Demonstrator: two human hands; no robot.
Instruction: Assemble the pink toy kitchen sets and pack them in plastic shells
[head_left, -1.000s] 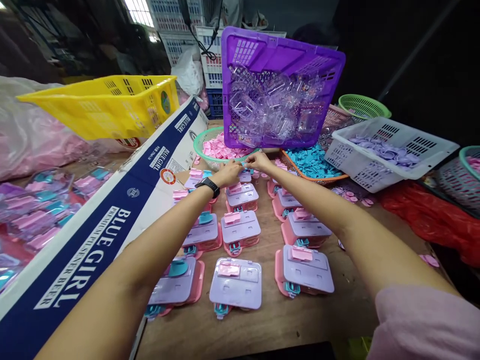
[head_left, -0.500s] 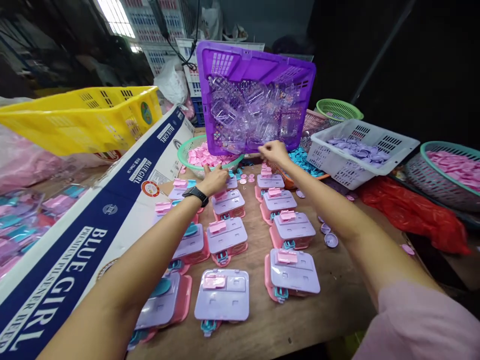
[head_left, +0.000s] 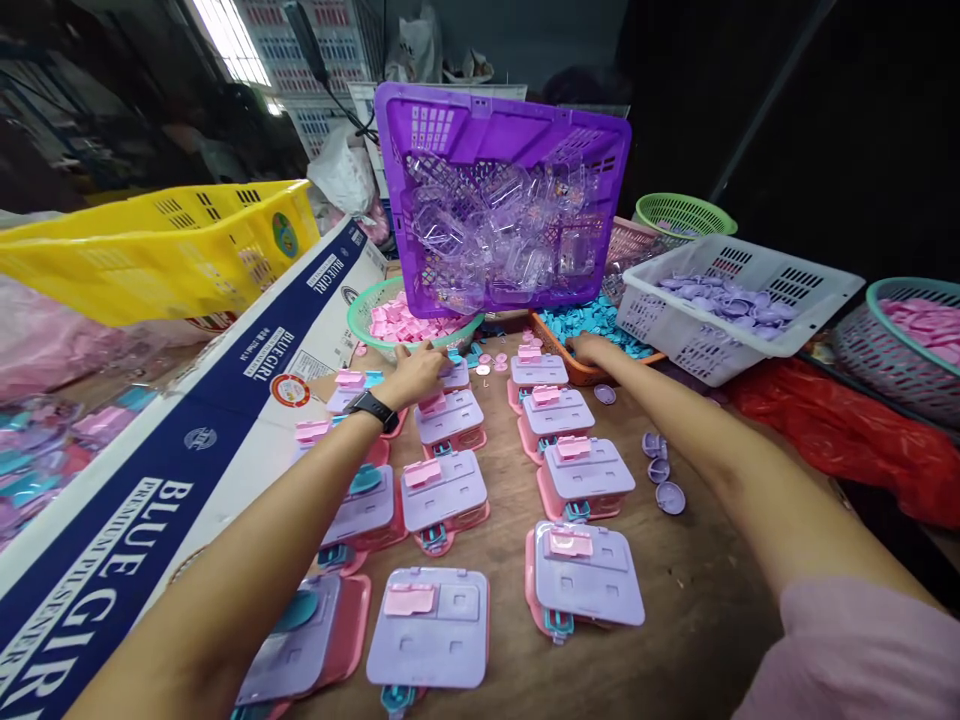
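Note:
My left hand (head_left: 420,376), with a dark watch on its wrist, is bent over a far lavender-lidded toy box (head_left: 455,375) in the left group. Its fingers curl down and hide whatever they hold. At the orange basket (head_left: 592,374), my right hand (head_left: 592,348) reaches into small blue plastic pieces (head_left: 600,318). Its fingers are drawn together, and their tips are lost among the pieces. Several boxes with pink bases, lavender lids and pink clips stand in rows, such as a near-left box (head_left: 429,630) and a near-right box (head_left: 589,572).
A purple crate (head_left: 495,128) of clear plastic parts leans at the back, beside a green basket (head_left: 367,335) of pink pieces. A white basket (head_left: 675,335) holds lavender parts. Small lavender cups (head_left: 670,498) lie on the table. At left are a carton (head_left: 247,420) and a yellow crate (head_left: 150,265).
My right hand has moved from the purple crate's lower edge down and to the right, into the orange basket. My left hand stays at the far box. The view has shifted slightly.

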